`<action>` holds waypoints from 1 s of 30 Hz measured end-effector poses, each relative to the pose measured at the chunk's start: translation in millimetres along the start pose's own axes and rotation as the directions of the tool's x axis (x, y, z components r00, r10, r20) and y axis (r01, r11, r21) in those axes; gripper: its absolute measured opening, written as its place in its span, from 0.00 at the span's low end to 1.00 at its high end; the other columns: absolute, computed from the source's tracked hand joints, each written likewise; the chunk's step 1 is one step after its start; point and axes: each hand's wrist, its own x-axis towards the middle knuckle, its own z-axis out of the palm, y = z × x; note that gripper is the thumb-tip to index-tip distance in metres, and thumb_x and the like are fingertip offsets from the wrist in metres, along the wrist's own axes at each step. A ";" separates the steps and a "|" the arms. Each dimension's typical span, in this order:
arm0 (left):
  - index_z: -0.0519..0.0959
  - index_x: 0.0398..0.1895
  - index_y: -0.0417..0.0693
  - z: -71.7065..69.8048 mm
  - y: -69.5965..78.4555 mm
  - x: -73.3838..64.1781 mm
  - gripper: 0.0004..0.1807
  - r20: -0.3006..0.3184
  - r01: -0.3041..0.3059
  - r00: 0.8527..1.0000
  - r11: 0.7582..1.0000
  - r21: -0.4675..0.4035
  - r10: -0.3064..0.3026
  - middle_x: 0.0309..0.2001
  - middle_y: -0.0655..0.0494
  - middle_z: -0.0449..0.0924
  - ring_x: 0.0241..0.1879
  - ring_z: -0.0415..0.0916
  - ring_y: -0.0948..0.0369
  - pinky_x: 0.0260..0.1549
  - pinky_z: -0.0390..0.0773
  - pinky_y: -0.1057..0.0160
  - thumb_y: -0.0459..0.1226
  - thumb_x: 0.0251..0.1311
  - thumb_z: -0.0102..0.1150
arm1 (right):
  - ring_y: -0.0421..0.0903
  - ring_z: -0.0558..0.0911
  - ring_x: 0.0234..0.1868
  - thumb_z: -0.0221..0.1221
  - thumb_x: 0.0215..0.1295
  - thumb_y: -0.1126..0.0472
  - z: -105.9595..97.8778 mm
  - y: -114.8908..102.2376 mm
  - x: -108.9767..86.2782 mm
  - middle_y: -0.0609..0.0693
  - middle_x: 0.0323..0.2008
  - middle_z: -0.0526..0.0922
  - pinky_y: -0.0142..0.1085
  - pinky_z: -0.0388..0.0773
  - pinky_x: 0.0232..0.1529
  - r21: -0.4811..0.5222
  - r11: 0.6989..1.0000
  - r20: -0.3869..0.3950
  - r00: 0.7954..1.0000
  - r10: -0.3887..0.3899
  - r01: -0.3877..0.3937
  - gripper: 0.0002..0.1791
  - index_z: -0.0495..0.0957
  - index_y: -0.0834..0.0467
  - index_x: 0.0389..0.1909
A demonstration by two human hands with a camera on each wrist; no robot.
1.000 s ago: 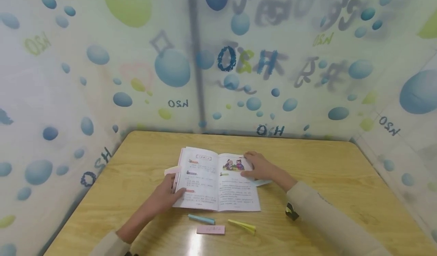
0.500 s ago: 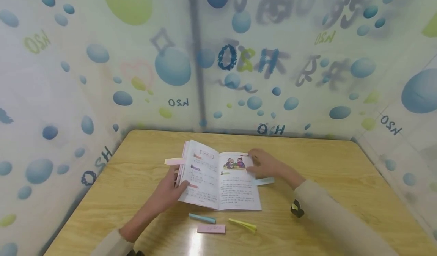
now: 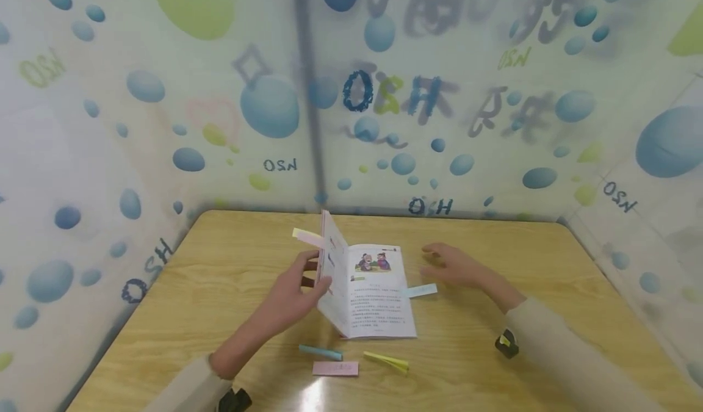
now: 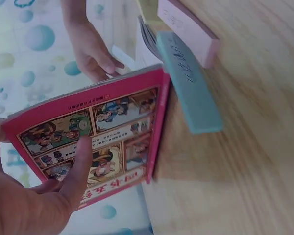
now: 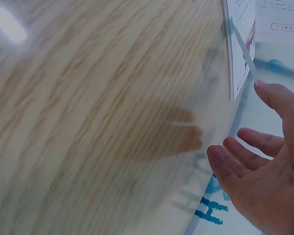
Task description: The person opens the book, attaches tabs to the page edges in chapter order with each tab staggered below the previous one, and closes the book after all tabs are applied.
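Observation:
An open book (image 3: 379, 314) with printed text and a coloured cartoon lies on the table, its right page flat. My left hand (image 3: 293, 296) grips the left-hand leaves and cover, which stand nearly upright. In the left wrist view, thumb and fingers hold the pink illustrated cover (image 4: 112, 115) from both sides. A pink and yellow tab (image 3: 307, 237) sticks out past the raised leaves. From the right page's edge a light-blue tab (image 3: 421, 290) juts out. My right hand (image 3: 453, 265) is apart from the book, to its right, fingers loosely bent and holding nothing.
In front of the book lie a blue strip (image 3: 321, 353), a pink strip (image 3: 335, 368) with handwriting and a folded yellow strip (image 3: 387, 361). The wooden table (image 3: 549, 314) meets a patterned wall covering (image 3: 351, 155) at the back and sides.
My left hand has lifted the left side of the book from nearly flat to almost upright, moving rightward. My right hand has let go of the right page and drawn away to the right.

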 end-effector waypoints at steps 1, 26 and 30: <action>0.63 0.72 0.38 3.3 2.9 2.3 0.29 0.020 -0.014 1.000 1.000 -0.006 0.014 0.61 0.39 0.75 0.47 0.80 0.48 0.36 0.85 0.57 0.37 0.73 0.57 | 0.68 0.70 0.65 0.60 0.74 0.52 -1.7 0.5 -3.3 0.70 0.66 0.69 0.58 0.70 0.62 0.005 1.000 0.000 1.000 0.003 -0.003 0.34 0.65 0.73 0.69; 0.64 0.77 0.63 85.0 -14.0 51.1 0.34 0.472 -0.254 0.869 0.686 0.681 -0.146 0.80 0.45 0.46 0.75 0.40 0.35 0.70 0.50 0.36 0.52 0.69 0.60 | 0.69 0.71 0.64 0.62 0.73 0.55 -19.7 5.7 -64.7 0.68 0.65 0.71 0.61 0.72 0.59 0.043 0.999 -0.062 0.998 0.005 -0.002 0.29 0.68 0.69 0.66; 0.62 0.78 0.66 85.9 -8.9 49.3 0.34 0.473 -0.245 0.863 0.671 0.700 -0.178 0.80 0.47 0.44 0.76 0.38 0.36 0.70 0.49 0.37 0.53 0.70 0.58 | 0.67 0.71 0.64 0.62 0.73 0.53 -13.8 -0.2 -68.6 0.66 0.65 0.72 0.60 0.73 0.59 0.023 1.000 -0.063 0.998 -0.005 0.007 0.30 0.69 0.67 0.67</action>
